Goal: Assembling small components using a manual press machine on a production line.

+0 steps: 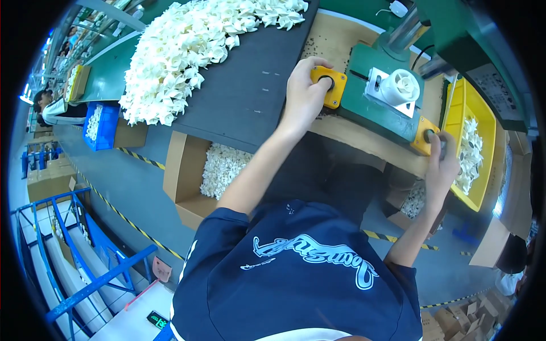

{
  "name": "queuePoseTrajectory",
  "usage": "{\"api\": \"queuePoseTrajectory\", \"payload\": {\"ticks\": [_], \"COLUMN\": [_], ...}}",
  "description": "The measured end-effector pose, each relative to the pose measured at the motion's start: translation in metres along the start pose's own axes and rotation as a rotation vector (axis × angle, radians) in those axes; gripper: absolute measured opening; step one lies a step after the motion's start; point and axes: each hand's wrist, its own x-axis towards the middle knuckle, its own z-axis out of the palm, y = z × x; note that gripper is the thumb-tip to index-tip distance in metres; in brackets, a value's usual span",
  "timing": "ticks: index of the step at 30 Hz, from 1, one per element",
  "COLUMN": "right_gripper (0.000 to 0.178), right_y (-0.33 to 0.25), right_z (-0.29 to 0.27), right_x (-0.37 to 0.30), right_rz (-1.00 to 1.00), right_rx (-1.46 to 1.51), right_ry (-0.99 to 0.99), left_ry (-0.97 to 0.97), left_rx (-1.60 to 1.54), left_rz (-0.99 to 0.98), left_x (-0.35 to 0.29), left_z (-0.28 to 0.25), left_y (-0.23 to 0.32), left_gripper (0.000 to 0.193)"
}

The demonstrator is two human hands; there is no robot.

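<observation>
My left hand (305, 91) is wrapped round a yellow button box (335, 98) on the left of a green press base (364, 108), its thumb on the black push button. On the base's right side, my right hand (442, 165) grips a second yellow button box (421, 136), with the fingertips at its black button. Between the hands a white round fan-like plastic part (405, 86) sits in a metal fixture (373, 84) on the press base. The press head (478, 40) stands beyond it at the upper right.
White plastic parts (176, 57) are heaped on a black table (239, 102) at left. A yellow bin (488, 153) of similar parts stands right. Below the table is a cardboard box (182, 176) of white pieces. At far left, a person (57, 111) is near a blue bin (101, 126).
</observation>
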Motion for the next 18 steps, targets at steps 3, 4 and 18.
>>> {"api": "queuePoseTrajectory", "payload": {"ticks": [3,4,18], "right_gripper": [0.023,0.023,0.029], "right_y": [-0.004,-0.005,-0.065], "right_z": [0.003,0.007,0.023], "right_x": [-0.011,-0.012,0.07], "right_rz": [0.34,0.334,0.078], "right_rx": [0.795,0.793,1.032], "right_ry": [0.156,0.162,0.355], "left_ry": [-0.002,0.132,0.033], "left_rx": [0.65,0.869,1.142], "left_rz": [0.233,0.361,0.542], "left_x": [0.042,0.065,0.097], "left_z": [-0.026,-0.037,-0.085], "left_y": [0.005,0.008,0.007], "left_gripper": [0.022,0.021,0.016]}}
